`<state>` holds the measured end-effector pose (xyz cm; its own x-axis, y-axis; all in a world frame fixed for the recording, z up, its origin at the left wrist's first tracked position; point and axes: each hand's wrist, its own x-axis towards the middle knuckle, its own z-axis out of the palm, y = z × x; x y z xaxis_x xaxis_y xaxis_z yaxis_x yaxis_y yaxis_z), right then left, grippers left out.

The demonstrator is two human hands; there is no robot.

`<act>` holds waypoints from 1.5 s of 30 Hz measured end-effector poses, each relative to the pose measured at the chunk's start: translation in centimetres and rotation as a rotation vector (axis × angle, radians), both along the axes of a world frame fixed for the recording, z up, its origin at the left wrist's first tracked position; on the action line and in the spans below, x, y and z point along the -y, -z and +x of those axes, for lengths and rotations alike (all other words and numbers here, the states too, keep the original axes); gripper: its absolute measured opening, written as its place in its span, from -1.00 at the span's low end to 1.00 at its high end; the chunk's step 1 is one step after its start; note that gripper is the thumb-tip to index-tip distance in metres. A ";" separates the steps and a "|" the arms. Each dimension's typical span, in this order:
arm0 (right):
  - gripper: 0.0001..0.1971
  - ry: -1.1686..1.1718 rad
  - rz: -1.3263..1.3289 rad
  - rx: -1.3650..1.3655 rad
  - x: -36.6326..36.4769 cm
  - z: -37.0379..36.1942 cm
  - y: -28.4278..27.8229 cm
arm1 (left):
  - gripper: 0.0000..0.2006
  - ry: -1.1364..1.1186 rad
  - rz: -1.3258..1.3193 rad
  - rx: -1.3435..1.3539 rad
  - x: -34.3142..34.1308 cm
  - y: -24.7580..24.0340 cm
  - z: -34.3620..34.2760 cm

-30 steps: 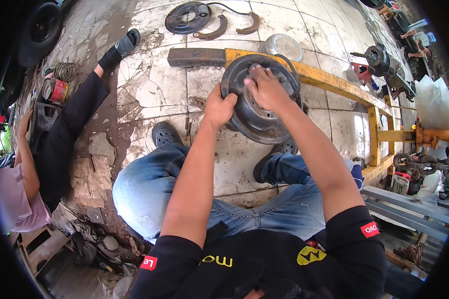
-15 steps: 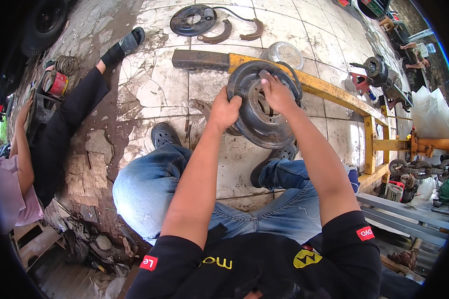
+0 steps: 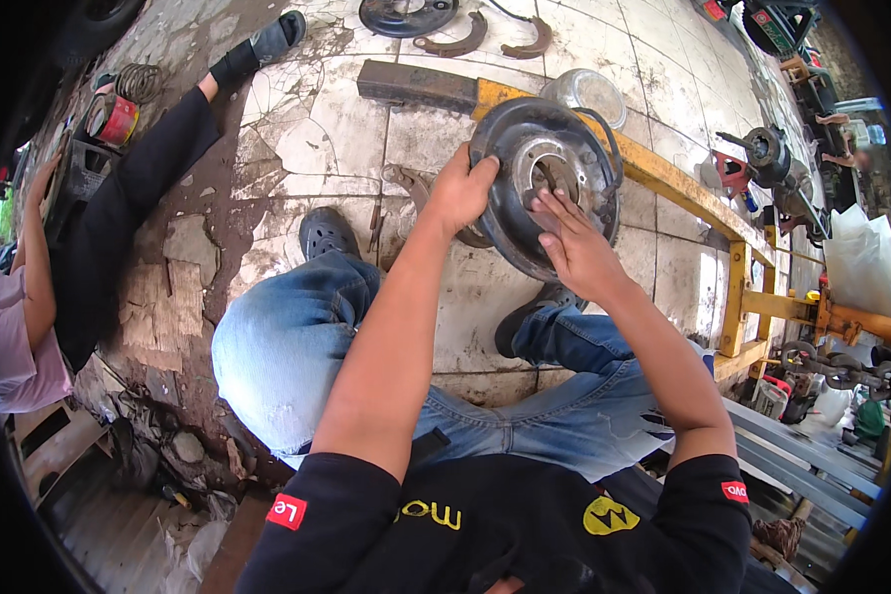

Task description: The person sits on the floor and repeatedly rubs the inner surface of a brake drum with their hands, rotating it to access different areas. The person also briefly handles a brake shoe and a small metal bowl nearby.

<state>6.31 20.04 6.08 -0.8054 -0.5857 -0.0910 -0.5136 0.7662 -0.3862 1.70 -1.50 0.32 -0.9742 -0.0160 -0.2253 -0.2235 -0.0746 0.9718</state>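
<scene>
A dark round metal brake backing plate (image 3: 525, 163) with a central hole is held up tilted in front of me, above the cracked tiled floor. My left hand (image 3: 460, 190) grips its left rim. My right hand (image 3: 574, 247) lies flat on its face, fingers reaching toward the central hole. I sit with jeans-clad knees bent below it, dark shoes (image 3: 325, 234) on the tiles.
A yellow steel frame (image 3: 738, 287) runs right behind the plate, with a clear round lid (image 3: 588, 91) beside it. Another plate (image 3: 406, 14) and curved brake shoes (image 3: 452, 40) lie farther off. A person in black trousers (image 3: 119, 208) sits at left. Machine parts crowd the right.
The plate has been turned and tilted, its face now toward me. My right hand shifted from the top rim onto the face near the centre hole.
</scene>
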 end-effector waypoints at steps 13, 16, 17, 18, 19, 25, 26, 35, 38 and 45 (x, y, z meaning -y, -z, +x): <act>-0.46 0.029 0.031 -0.051 2.5 -1.7 2.0 | -0.33 -0.015 -0.052 0.047 0.3 -0.7 -0.2; -0.45 -0.069 0.127 -0.104 1.1 0.5 1.4 | -0.35 -0.025 -0.130 0.008 0.7 0.1 -0.6; -0.45 -0.081 0.139 -0.119 1.0 0.8 1.2 | -0.36 -0.035 -0.169 -0.026 0.8 0.6 -0.8; -0.45 -0.086 0.145 -0.135 1.0 0.9 1.2 | -0.36 -0.037 -0.182 -0.024 0.6 0.5 -0.7; -0.45 -0.050 0.115 -0.124 1.5 0.3 1.3 | -0.37 -0.040 -0.196 -0.021 0.5 0.3 -0.7; -0.47 -0.028 0.083 -0.123 3.4 -2.1 1.5 | -0.40 -0.046 -0.256 -0.005 0.5 -0.1 -0.7; -0.48 -0.075 0.107 -0.141 2.4 -1.3 1.3 | -0.41 -0.045 -0.263 0.001 0.7 0.0 -0.8; -0.52 0.018 0.049 -0.133 3.8 -2.9 1.9 | -0.42 -0.070 -0.208 -0.057 0.0 -0.3 -0.6; -0.53 -0.006 0.005 -0.121 3.5 -2.3 1.9 | -0.41 -0.079 -0.244 -0.045 0.4 -0.1 -0.6; -0.56 -0.120 0.120 -0.257 2.3 -1.6 1.5 | -0.41 -0.053 -0.192 -0.041 0.2 1.1 -1.1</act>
<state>4.69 17.69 4.61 -0.7367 -0.6755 0.0324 -0.6723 0.7264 -0.1428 0.56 -1.69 -0.74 -0.9791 -0.1061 -0.1735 -0.1843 0.1025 0.9775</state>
